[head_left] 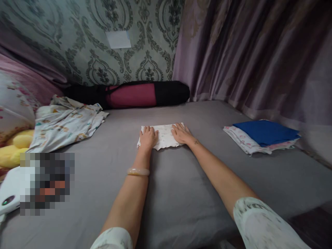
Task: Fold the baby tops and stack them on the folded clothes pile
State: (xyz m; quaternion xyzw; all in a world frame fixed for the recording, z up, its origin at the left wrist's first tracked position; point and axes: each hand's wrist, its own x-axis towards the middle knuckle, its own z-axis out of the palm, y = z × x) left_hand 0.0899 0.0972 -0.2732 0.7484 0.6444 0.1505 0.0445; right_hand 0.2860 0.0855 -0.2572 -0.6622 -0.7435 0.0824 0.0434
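A white cloth, folded into a small rectangle, lies flat on the grey sheet in the middle of the view. My left hand rests palm down on its left end, fingers spread and pointing away from me. On its right end lies my right hand, also flat with the fingers apart. Neither hand is closed around anything. The cloth's middle shows between them, and the parts under my palms are hidden.
To the right sits a stack of folded cloths, a blue cloth on top. A printed cloth lies crumpled at the left, near a yellow plush item and a white device. A black and maroon bag lies along the wall.
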